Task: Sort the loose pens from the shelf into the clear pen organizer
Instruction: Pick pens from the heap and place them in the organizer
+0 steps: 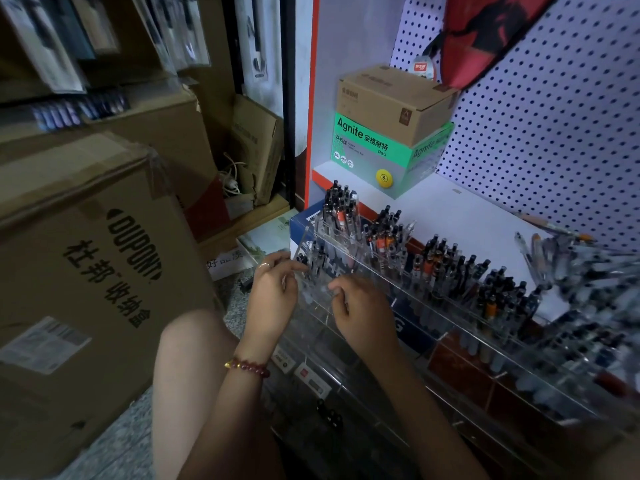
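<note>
At the left end of the clear pen organizer [412, 284], the left hand [273, 291] pinches a standing pen [313, 263]; the right hand [363, 306] curls its fingers alongside, grip unclear. Loose pens [531, 247] lie at the right edge of the shelf [467, 216].

Two bare hands show, one left hand [273, 289] and one right hand [363, 306], with one dark-red beaded bracelet [247, 367] and one thin ring [264, 265]. One clear acrylic tiered pen organizer [313, 308] holds black-tipped clear pens [341, 209], too many to count, in at least five clusters. There are two small boxes, one brown cardboard box [391, 98] and one green-and-grey box [377, 150], and at least two large brown cartons [86, 254].
</note>
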A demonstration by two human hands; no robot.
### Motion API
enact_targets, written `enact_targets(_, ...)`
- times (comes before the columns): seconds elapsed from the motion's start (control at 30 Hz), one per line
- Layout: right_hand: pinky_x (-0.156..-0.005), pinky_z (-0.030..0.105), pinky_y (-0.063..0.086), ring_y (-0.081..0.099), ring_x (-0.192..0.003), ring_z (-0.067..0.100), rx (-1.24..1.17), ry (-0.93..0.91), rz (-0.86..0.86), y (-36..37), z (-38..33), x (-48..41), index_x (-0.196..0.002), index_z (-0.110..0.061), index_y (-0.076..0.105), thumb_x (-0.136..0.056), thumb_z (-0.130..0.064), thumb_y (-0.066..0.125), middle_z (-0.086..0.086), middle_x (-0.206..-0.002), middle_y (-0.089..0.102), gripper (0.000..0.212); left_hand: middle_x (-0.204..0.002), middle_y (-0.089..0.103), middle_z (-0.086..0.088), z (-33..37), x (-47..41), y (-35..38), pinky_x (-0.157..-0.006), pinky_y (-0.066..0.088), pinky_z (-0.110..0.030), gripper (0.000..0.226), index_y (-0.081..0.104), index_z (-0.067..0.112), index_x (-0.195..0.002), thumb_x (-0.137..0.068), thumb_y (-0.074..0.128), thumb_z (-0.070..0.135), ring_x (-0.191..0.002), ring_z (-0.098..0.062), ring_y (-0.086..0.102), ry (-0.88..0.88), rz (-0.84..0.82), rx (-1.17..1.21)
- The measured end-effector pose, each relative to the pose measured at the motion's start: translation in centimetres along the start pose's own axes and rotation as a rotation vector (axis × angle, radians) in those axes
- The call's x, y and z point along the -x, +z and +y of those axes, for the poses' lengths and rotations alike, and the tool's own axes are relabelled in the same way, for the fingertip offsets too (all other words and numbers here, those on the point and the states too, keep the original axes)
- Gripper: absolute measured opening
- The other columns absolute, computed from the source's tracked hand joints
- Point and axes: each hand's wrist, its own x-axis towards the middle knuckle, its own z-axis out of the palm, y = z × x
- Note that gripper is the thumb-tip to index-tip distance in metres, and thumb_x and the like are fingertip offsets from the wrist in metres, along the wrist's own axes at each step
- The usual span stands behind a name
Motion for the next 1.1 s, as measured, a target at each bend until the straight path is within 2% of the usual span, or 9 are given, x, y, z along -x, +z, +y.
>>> enact_targets(0.1,-0.075,0.025,0.047,0.061,-0.096,0.018,0.085,0.048,-0.15,-1.1,0.7,-0.4,-0.122,-0.014,0.06,-0.095,-0.013,0.046,0.003,-0.108,0.066,0.03,-0.117,0.051,0.001,1.1,-0.3,-0.3,-0.087,0.044,-0.028,0.033,0.071,0.016,-0.093,-0.088,0.048,-0.008,-0.111,-0.012,0.049,-0.003,0.038,0.025)
enact_targets(0.2,-0.086,0.03,0.047,0.06,-0.104,0.018,0.113,0.081,-0.188,-1.6,0.9,-0.4,-0.131,-0.015,0.053,-0.097,-0.015,0.044,0.004,-0.118,0.062,0.035,-0.114,0.052,0.001,1.3,-0.3,-0.1,-0.087,0.041,-0.023,0.033,0.071,0.015,-0.093,-0.089,0.048,-0.008,-0.107,-0.009,0.049,-0.012,0.04,0.028)
enact_targets(0.37,-0.085,0.028,0.047,0.054,-0.108,0.018,0.198,0.07,-0.18,-0.9,0.0,-0.7,-0.13,-0.01,0.05,-0.097,-0.015,0.042,0.005,-0.128,0.051,0.035,-0.12,0.054,-0.003,1.0,0.3,0.4,-0.086,0.038,-0.016,0.034,0.071,0.016,-0.095,-0.089,0.048,-0.008,-0.105,-0.003,0.047,-0.029,0.038,0.01)
enact_targets(0.5,-0.082,0.03,0.047,0.058,-0.102,0.021,0.251,0.079,-0.166,-0.5,-0.8,-1.8,-0.13,-0.006,0.05,-0.096,-0.014,0.044,0.007,-0.14,0.043,0.035,-0.118,0.055,-0.004,1.2,0.4,0.1,-0.079,0.036,-0.006,0.037,0.069,0.021,-0.09,-0.089,0.047,-0.009,-0.106,-0.008,0.05,-0.009,0.036,0.012)
enact_targets(0.63,-0.082,0.036,0.047,0.057,-0.105,0.025,0.282,0.018,-0.213,0.3,-1.8,-2.9,-0.132,-0.006,0.046,-0.094,-0.013,0.05,0.008,-0.135,0.045,0.039,-0.112,0.054,0.0,1.0,0.5,0.2,-0.09,0.037,-0.016,0.035,0.071,0.013,-0.092,-0.087,0.047,-0.012,-0.115,-0.015,0.05,-0.006,0.022,-0.006)
enact_targets(0.7,-0.081,0.037,0.048,0.057,-0.105,0.025,0.305,-0.017,-0.236,0.8,-2.1,-3.5,-0.132,-0.005,0.045,-0.094,-0.012,0.051,0.009,-0.134,0.046,0.039,-0.113,0.055,-0.002,0.8,0.6,0.3,-0.093,0.034,-0.015,0.034,0.071,0.011,-0.094,-0.086,0.047,-0.012,-0.115,-0.015,0.05,-0.003,0.022,-0.026)
enact_targets(0.8,-0.077,0.036,0.048,0.06,-0.101,0.026,0.291,0.02,-0.237,1.2,-2.1,-4.1,-0.127,-0.005,0.049,-0.094,-0.01,0.05,0.01,-0.132,0.047,0.032,-0.109,0.053,-0.002,0.7,0.8,0.4,-0.087,0.031,-0.009,0.033,0.071,0.009,-0.097,-0.086,0.049,-0.012,-0.105,-0.011,0.049,0.002,0.025,-0.054)
enact_targets(0.97,-0.079,0.038,0.05,0.058,-0.104,0.027,0.259,0.035,-0.229,1.4,-1.8,-3.8,-0.127,-0.007,0.047,-0.094,-0.013,0.05,0.008,-0.134,0.044,0.033,-0.102,0.048,0.002,0.7,1.0,0.5,-0.08,0.025,0.004,0.035,0.071,0.007,-0.099,-0.085,0.047,-0.014,-0.098,-0.004,0.043,0.003,0.005,-0.067)
enact_targets(1.1,-0.083,0.037,0.05,0.054,-0.114,0.026,0.209,0.052,-0.144,1.1,-1.5,-3.2,-0.131,-0.005,0.047,-0.095,-0.014,0.046,0.01,-0.142,0.041,0.037,-0.096,0.046,0.001,0.4,1.1,0.7,-0.077,0.03,-0.005,0.036,0.072,0.008,-0.1,-0.083,0.049,-0.014,-0.091,-0.009,0.045,-0.007,0.006,-0.078)
